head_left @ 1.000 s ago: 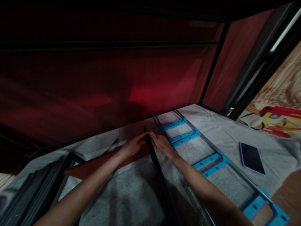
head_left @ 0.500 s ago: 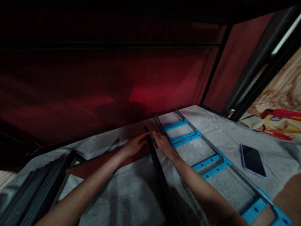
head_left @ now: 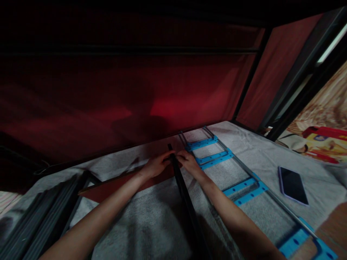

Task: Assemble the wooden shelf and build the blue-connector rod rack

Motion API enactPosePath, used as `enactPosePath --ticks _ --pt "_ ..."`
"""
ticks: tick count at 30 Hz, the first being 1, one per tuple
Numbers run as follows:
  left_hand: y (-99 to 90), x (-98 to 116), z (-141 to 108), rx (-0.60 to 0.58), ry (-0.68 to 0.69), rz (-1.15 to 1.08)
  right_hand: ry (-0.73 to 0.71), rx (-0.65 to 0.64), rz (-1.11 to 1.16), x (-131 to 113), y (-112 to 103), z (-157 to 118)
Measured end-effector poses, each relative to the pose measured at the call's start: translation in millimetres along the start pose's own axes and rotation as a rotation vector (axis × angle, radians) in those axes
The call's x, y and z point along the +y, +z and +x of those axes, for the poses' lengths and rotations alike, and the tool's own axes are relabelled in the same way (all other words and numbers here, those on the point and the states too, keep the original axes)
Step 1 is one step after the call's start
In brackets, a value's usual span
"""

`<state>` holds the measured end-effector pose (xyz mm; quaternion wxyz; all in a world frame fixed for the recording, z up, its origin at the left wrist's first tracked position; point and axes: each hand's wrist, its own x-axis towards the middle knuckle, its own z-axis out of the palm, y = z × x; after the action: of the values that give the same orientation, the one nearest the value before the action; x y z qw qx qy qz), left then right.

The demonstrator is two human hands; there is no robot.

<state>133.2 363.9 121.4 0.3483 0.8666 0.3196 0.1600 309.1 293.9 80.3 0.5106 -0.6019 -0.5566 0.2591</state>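
A long black bar runs from the lower middle up to a narrow tip between my hands. My left hand is closed on the bar near its far end, the fingertips reaching over it from the left. On the bar's other side, my right hand has its fingers bent together at the bar; what they pinch is too small to make out. Beneath my left hand and forearm lies a reddish-brown flat panel, on a grey cloth.
Blue slotted brackets joined by metal rods lie at right, beside a phone. Dark slats are stacked at left. A red fabric wall and a black frame post stand behind. A red and yellow package sits far right.
The fingers of my right hand have curled a little more beside the bar. The whole view has shifted slightly; my left hand keeps its place on the bar.
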Motion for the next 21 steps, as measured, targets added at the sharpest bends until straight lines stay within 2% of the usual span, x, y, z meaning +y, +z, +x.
enactPosePath --ticks 2,5,9,12,17,21 --pt "0.6 -1.9 0.8 0.002 -0.012 -0.014 -0.041 -0.017 -0.073 -0.3 0.4 1.6" --pt "0.9 -2.2 1.2 0.000 -0.037 -0.007 -0.025 -0.038 -0.153 -3.0 0.6 4.3" --pt "0.6 2.2 -0.7 0.022 -0.049 0.042 0.057 -0.058 -0.048 -5.1 -1.2 1.0" --pt "1.0 3.1 -1.3 0.025 -0.043 0.031 0.024 -0.035 -0.023 -5.7 0.4 -1.9" --pt "2.6 -1.3 1.2 0.027 -0.081 -0.053 -0.049 0.023 -0.235 -6.2 8.2 3.9" --pt "2.8 -1.5 2.0 0.029 -0.089 -0.054 -0.057 -0.025 -0.306 -2.3 4.0 4.3"
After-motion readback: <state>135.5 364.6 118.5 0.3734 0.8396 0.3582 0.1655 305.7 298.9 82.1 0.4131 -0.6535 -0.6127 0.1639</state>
